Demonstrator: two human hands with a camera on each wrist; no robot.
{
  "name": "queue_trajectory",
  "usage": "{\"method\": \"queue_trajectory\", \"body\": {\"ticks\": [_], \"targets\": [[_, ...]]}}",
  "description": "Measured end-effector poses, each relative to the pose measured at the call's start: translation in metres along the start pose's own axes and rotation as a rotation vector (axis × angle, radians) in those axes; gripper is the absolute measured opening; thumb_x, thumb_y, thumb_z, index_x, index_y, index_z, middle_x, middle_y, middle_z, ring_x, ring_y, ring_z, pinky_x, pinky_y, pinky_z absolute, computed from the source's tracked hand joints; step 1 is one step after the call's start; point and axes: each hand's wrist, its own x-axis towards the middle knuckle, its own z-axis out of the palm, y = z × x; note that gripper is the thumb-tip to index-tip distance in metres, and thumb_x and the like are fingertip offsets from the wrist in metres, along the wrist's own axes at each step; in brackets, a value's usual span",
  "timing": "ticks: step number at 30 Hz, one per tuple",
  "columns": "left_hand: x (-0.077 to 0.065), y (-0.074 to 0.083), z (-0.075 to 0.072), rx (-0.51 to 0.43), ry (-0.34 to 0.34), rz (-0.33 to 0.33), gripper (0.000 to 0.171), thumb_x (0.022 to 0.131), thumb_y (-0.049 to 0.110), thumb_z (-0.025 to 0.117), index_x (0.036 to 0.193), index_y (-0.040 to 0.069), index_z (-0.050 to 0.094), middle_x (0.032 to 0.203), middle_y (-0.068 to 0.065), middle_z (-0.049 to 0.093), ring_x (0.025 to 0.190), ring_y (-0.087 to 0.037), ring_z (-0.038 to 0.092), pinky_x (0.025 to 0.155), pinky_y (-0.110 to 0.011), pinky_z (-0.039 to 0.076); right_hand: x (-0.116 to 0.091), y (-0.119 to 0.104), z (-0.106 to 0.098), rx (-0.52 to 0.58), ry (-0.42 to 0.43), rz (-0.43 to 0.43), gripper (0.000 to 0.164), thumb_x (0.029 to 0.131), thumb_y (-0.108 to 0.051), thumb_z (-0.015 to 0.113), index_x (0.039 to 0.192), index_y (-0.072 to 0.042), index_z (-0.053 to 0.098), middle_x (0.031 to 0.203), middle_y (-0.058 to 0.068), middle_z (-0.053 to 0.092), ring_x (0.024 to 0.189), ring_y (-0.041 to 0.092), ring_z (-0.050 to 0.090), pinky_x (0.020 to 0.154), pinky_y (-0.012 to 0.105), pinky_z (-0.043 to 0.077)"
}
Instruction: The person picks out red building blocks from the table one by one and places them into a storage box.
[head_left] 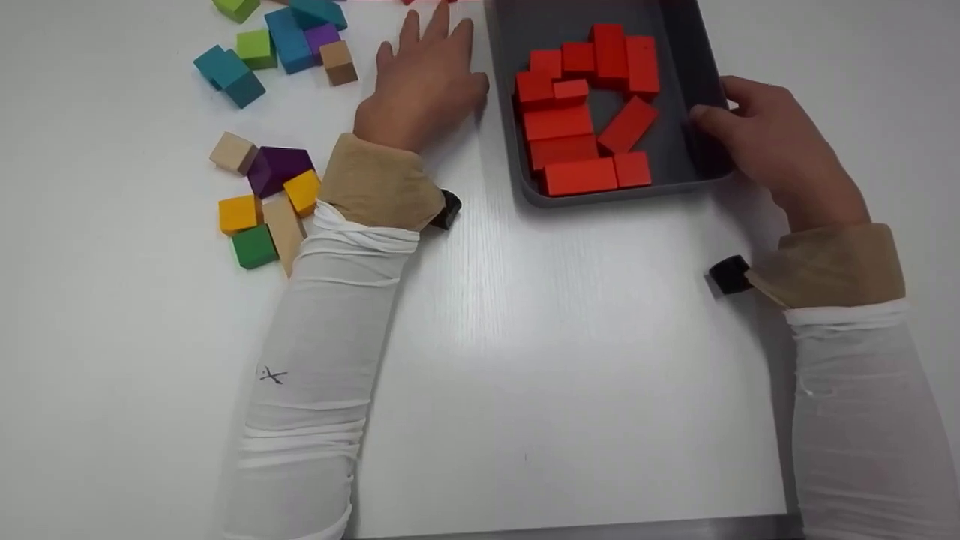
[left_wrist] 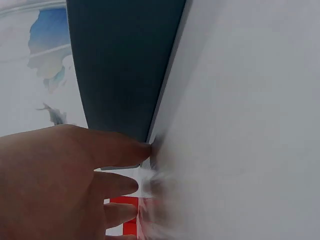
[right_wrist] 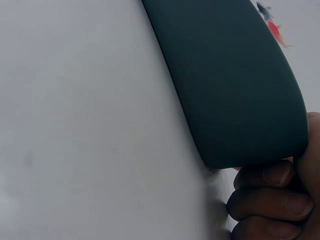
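Note:
My right hand (head_left: 791,142) grips the right wall of a dark grey plastic tray (head_left: 611,191), thumb over the rim. In the right wrist view its curled fingers (right_wrist: 270,202) show below the tray's corner. Inside the tray lie several red wooden blocks (head_left: 559,121), mostly along its left and near sides. My left hand (head_left: 424,90) is spread palm down just left of the tray, with nothing in its grasp. Beyond its fingertips, bits of red show at the top edge. The left wrist view has red blocks (left_wrist: 131,227) behind the fingers and the tray wall (left_wrist: 125,70) near the thumb.
Left of the left hand, teal, blue, lime, purple and plain wood blocks (head_left: 292,45) sit in a loose group. Nearer, beside the left sleeve, is a second cluster with a dark purple block (head_left: 279,169), yellow blocks (head_left: 240,214) and a green block (head_left: 255,247). The table (head_left: 570,375) is white.

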Motion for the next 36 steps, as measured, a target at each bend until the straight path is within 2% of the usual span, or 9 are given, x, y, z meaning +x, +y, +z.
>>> {"method": "queue_trajectory", "body": {"ticks": [3,8,13,17,22,27,36], "targets": [[0.002,0.000,0.000,-0.005,-0.040,0.003,0.063,0.099,0.035,0.034,0.155,0.022,0.009,0.163,-0.004,-0.003,0.149,-0.027,-0.007,0.119,-0.050,0.000,-0.001,0.000,-0.001,0.005,0.007,0.009,0.055,0.098,-0.048,0.039,0.149,-0.026,0.036,0.127,0.009,0.048,0.099,0.016,0.046,0.078,0.025,0.039],[0.003,-0.001,0.001,-0.017,-0.020,-0.002,0.064,0.098,0.036,0.037,0.155,0.022,0.012,0.162,-0.006,-0.005,0.148,-0.028,-0.008,0.119,-0.050,0.000,-0.003,0.003,0.000,0.018,0.006,0.021,0.056,0.098,-0.048,0.039,0.149,-0.027,0.035,0.128,0.009,0.048,0.098,0.015,0.047,0.078,0.024,0.040],[0.001,0.000,0.002,-0.012,-0.028,-0.002,0.065,0.098,0.036,0.039,0.155,0.023,0.012,0.162,-0.006,-0.007,0.148,-0.028,-0.010,0.119,-0.050,0.000,-0.007,0.006,0.002,0.016,-0.006,0.030,0.057,0.097,-0.049,0.039,0.149,-0.027,0.035,0.130,0.009,0.048,0.101,0.017,0.047,0.080,0.025,0.040],[0.001,-0.002,-0.002,-0.013,0.007,0.011,0.064,0.099,0.035,0.038,0.155,0.022,0.010,0.162,-0.006,-0.006,0.148,-0.028,-0.010,0.119,-0.051,0.000,-0.010,0.004,0.001,0.021,-0.010,0.037,0.057,0.097,-0.050,0.039,0.149,-0.028,0.034,0.132,0.009,0.047,0.105,0.019,0.046,0.083,0.026,0.040],[0.003,-0.007,-0.005,-0.028,0.047,0.010,0.068,0.099,0.035,0.039,0.155,0.027,0.002,0.162,-0.006,-0.006,0.148,-0.030,-0.005,0.119,-0.050,0.001,-0.013,0.002,0.001,0.028,-0.006,0.031,0.055,0.097,-0.049,0.040,0.148,-0.028,0.037,0.130,0.007,0.048,0.106,0.018,0.045,0.086,0.028,0.038],[0.009,-0.011,-0.006,-0.056,0.060,0.002,0.070,0.099,0.036,0.040,0.155,0.029,-0.001,0.162,-0.006,-0.006,0.147,-0.029,-0.004,0.120,-0.047,0.001,-0.015,0.006,0.004,0.030,0.002,0.034,0.055,0.097,-0.049,0.040,0.148,-0.026,0.038,0.130,0.008,0.049,0.104,0.018,0.046,0.083,0.027,0.039],[0.017,-0.007,-0.008,-0.084,0.121,-0.005,0.072,0.098,0.039,0.042,0.155,0.021,0.002,0.158,-0.008,0.011,0.145,-0.025,0.012,0.120,-0.039,0.011,-0.027,0.014,0.006,0.045,0.010,0.026,0.054,0.098,-0.047,0.040,0.147,-0.025,0.040,0.126,0.008,0.051,0.097,0.015,0.050,0.079,0.023,0.042]]}}
